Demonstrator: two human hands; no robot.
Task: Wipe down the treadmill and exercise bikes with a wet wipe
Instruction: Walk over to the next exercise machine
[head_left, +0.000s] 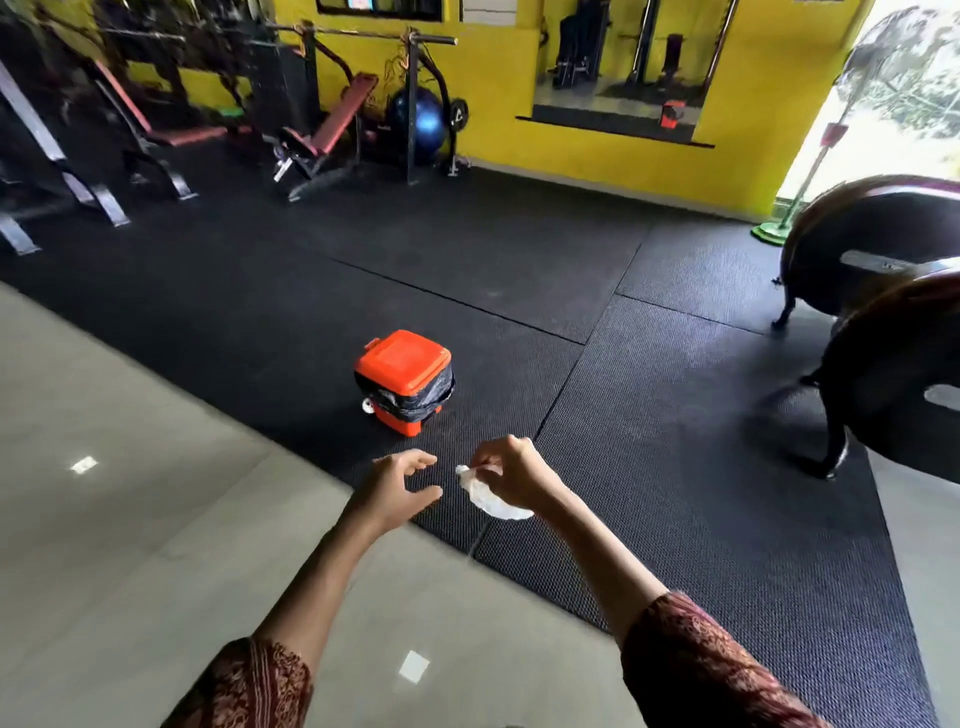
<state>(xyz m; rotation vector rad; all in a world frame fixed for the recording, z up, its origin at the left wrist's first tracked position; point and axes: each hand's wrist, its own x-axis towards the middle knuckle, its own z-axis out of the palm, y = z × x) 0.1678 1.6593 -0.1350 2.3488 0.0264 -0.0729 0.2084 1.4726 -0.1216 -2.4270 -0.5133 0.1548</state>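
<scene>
- Pinching wipe (491, 499) with right hand (511, 475), by the top edge only; bunched and dangling under the fingers, above the near edge of mat (675, 415).
- Holding nothing in left hand (400, 486); fingers spread and loosely curved, just beside wipe, not touching it.
- Could slip out of so light a pinch and land on mat or tile (130, 493), picking up grit. Would then smear dirt rather than lift it if put to bikes (883, 291).
- Facing bin (402, 382), a little ahead on mat, with lid (402, 358) down. Probably heading for disposal, judging by the direction. Cannot drop anything in while shut, so needs left hand on lid first. If tossed at the closed top, likely to slide off onto mat.
- Cannot tell whether wipe is spent or fresh. Binning too early would leave bikes, well apart at the right edge, unwiped. No treadmill in view to check.
- Possible trip when stepping from tile onto mat edge with eyes on hands.
</scene>
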